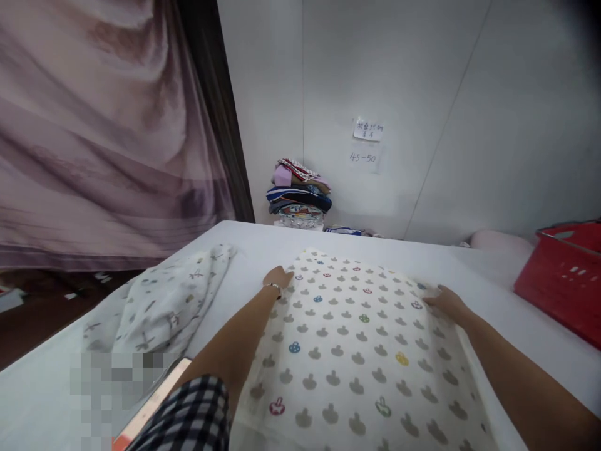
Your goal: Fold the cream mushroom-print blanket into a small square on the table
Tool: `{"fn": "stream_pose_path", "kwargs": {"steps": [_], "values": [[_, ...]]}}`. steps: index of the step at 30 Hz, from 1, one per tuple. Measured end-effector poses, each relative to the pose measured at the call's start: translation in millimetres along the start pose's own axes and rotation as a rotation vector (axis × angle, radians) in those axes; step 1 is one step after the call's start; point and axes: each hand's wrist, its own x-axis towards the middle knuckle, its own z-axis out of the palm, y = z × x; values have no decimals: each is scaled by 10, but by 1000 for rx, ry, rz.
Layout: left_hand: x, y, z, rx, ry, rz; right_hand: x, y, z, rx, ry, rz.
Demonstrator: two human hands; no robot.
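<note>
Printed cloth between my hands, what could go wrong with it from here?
Your checked sleeve could nudge the phone-like device showing beside it. The bracelet near the edge of the printed cloth might snag it. Uneven pulling between your left hand and right hand could skew it.

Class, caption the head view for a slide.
Left hand and right hand at opposite edges of a cream mushroom-printed cloth on a white table.
</note>
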Motion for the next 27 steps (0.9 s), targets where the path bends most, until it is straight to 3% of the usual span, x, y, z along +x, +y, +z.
{"fn": "stream_pose_path", "kwargs": {"steps": [4, 9, 12, 14, 17, 20, 24, 27], "values": [[299, 322, -3, 5, 64, 36, 6, 75, -68, 87, -68, 133], [817, 1073, -190, -20, 156, 227, -63, 274, -160, 251, 151, 265], [1019, 1435, -181, -36, 113, 314, -89, 404, -206, 304, 163, 390], [1040, 1467, -93, -29, 52, 312, -122, 455, -246, 368, 116, 430], [897, 1174, 56, 4, -2, 253, -234, 495, -308, 509, 7, 438], [603, 653, 109, 40, -2, 193, -448, 535, -347, 629, -113, 452], [146, -25, 16, 72, 10, 132, -920, 545, -349, 737, -291, 473], [-126, -371, -79, 61, -7, 73, -1402, 474, -307, 776, -418, 437]]}}
